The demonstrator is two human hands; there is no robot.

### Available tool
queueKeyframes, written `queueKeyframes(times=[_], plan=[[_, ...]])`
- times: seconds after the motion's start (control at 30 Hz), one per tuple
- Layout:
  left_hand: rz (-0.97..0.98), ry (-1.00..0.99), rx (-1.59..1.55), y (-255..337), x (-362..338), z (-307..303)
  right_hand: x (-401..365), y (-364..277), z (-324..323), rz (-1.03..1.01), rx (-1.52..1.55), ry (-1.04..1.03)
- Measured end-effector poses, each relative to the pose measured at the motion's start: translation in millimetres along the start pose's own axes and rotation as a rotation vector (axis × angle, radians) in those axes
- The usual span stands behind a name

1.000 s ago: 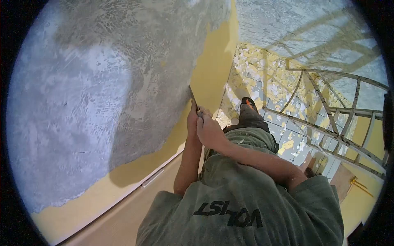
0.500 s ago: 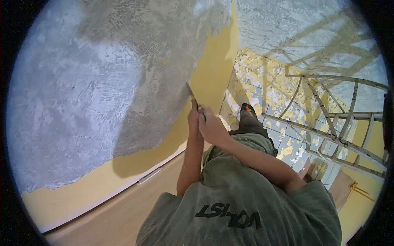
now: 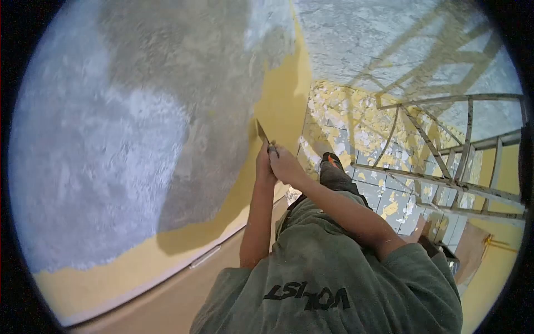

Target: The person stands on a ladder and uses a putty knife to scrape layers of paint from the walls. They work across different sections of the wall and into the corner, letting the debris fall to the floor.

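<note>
Both hands grip one scraper, its flat blade pressed against the wall where bare grey plaster meets yellow paint. My left hand wraps the handle from the wall side. My right hand closes over the handle just beside it. The handle itself is mostly hidden by the fingers. My arms reach out from a green T-shirt with dark lettering.
A metal scaffold frame stands at the right over a tiled floor littered with yellow paint flakes. My shoe rests below the hands. A white skirting strip runs along the wall's base at lower left.
The view has shifted slightly; the hands and scraper stay together at the paint edge, the blade now a little higher and more upright against the yellow strip.
</note>
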State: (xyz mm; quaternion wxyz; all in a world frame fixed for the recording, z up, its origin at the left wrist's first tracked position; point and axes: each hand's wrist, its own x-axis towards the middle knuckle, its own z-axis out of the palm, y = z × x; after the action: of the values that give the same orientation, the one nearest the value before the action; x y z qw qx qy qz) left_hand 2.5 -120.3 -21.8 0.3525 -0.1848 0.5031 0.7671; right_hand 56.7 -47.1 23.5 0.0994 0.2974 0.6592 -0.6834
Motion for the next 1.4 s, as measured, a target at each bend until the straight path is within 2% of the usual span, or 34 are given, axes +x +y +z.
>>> queueKeyframes(times=[0.03,0.07,0.13,0.17,0.23,0.27,0.37,0.43,0.5,0.53,0.57,0.6,0.63,0.7,0.73,0.77,0.83,0.9,0.97,1.0,1.03,1.07,1.13,1.23,1.3,1.37,1.4], plan=[[0.034,-0.014,-0.025,-6.5,-9.9,5.7,1.2,15.2,-3.6,-0.122,-0.08,0.005],[0.069,-0.028,-0.047,-12.2,-15.7,7.3,2.4,38.7,-2.7,-0.119,-0.067,0.024],[-0.003,-0.02,-0.014,-27.5,-17.4,-5.2,6.8,81.5,3.1,-0.543,-0.15,0.208],[-0.065,0.01,-0.001,-33.0,-16.1,-9.2,1.4,74.0,-2.8,-0.532,-0.14,0.223],[-0.064,0.052,0.006,-29.1,-23.0,7.1,-24.5,36.4,-23.5,0.069,0.293,-0.132],[-0.048,0.095,0.004,-24.1,-27.0,16.0,-22.0,23.0,-28.8,0.105,0.349,-0.154],[0.019,0.068,-0.024,2.6,-13.1,38.2,-5.4,-6.8,-36.7,0.092,0.476,-0.174],[0.035,0.005,-0.028,16.6,11.6,33.9,10.0,-30.2,-42.9,0.114,0.447,-0.186],[0.048,-0.154,-0.126,19.9,45.5,23.6,28.4,-44.1,-45.2,0.013,0.283,-0.148],[0.048,-0.288,-0.188,11.7,85.5,6.8,42.1,-37.7,-39.8,0.022,0.282,-0.153],[0.048,-0.282,-0.187,12.7,84.0,10.2,63.4,-24.2,-29.8,-0.068,0.067,-0.001],[0.086,-0.178,-0.062,16.2,80.2,21.8,78.1,-28.6,-30.1,-0.165,-0.148,0.159],[0.125,-0.083,0.064,21.3,80.2,37.1,85.2,-28.3,-35.4,-0.175,-0.144,0.172],[0.063,-0.047,-0.019,23.6,78.4,42.9,60.6,-29.9,-41.3,-0.553,-0.161,0.287],[0.062,-0.103,-0.1,23.5,87.5,44.7,56.0,-44.4,-51.1,-0.394,-0.104,0.123],[0.06,-0.152,-0.183,22.6,94.1,46.0,71.1,-51.3,-56.7,-0.391,-0.108,0.115],[0.039,-0.086,-0.11,31.9,105.7,61.1,99.5,-62.0,-60.3,-0.128,-0.03,0.044],[0.03,-0.05,-0.037,38.9,114.8,80.6,91.0,-72.1,-77.4,-0.198,-0.062,0.073],[0.029,0.098,-0.121,32.6,103.0,85.6,84.2,-78.5,-79.9,-0.254,-0.09,0.104],[0.042,-0.013,-0.178,35.6,103.9,84.9,84.3,-80.4,-79.0,-0.256,-0.096,0.103],[0.036,-0.013,-0.18,38.9,112.0,86.7,85.6,-80.7,-78.0,-0.256,-0.1,0.103],[0.024,-0.023,-0.111,41.7,117.2,87.4,94.4,-83.0,-79.1,-0.158,-0.074,0.069],[0.005,-0.079,-0.091,42.8,112.9,87.6,87.0,-88.5,-88.6,-0.159,-0.069,0.05],[0.008,-0.025,-0.159,44.2,108.6,87.8,94.7,-92.4,-87.3,-0.2,-0.108,0.085],[-0.009,-0.062,-0.108,33.1,162.1,71.9,99.8,-94.8,-86.3,-0.212,-0.151,0.122],[-0.018,-0.107,-0.057,33.5,167.7,72.9,116.7,-112.4,-101.9,0.012,-0.094,-0.018],[0.027,-0.066,-0.071,42.3,140.4,94.3,106.7,-101.7,-100.3,-0.15,-0.107,0.061]])
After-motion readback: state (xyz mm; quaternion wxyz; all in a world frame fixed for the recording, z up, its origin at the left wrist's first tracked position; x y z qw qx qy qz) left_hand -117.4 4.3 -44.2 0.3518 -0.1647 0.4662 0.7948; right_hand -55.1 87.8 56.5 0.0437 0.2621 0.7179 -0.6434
